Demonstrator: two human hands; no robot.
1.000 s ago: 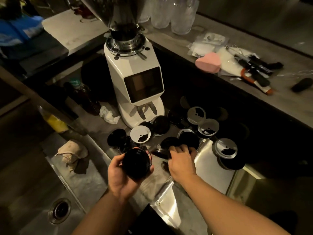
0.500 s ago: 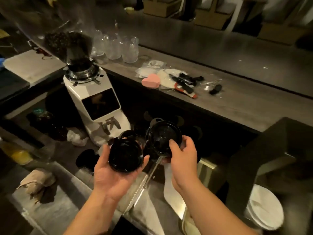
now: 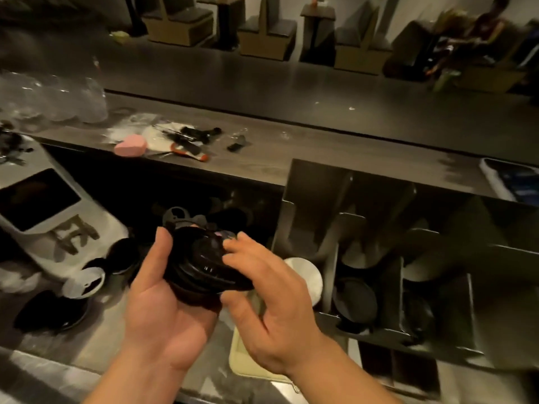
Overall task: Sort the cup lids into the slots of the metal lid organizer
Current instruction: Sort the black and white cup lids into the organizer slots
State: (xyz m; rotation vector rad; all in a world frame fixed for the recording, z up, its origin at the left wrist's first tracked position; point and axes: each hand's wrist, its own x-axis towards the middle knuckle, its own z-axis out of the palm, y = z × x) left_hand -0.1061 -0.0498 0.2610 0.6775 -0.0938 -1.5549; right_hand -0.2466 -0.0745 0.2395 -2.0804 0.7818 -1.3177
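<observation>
A stack of black cup lids (image 3: pixel 201 266) lies in my left hand (image 3: pixel 163 301), whose palm faces up with thumb and fingers curled round the stack. My right hand (image 3: pixel 268 310) grips the stack's right edge, fingers on top and thumb below. The metal lid organizer (image 3: pixel 329 208) stands to the right, and black lids (image 3: pixel 354 301) sit in its slots. More loose black lids (image 3: pixel 52 313) and a white lid (image 3: pixel 83 282) lie on the counter at the left.
A white coffee grinder (image 3: pixel 43 205) stands at the left. On the raised bar top are clear cups (image 3: pixel 52 97), a pink heart-shaped object (image 3: pixel 129 145) and pens (image 3: pixel 189 141). A white round lid (image 3: pixel 306 275) lies beside the organizer. A phone (image 3: pixel 510 179) rests at the far right.
The view has swung right, bringing the organizer into sight. My right hand has brought its lid onto the stack in my left hand, and both hands now hold one stack.
</observation>
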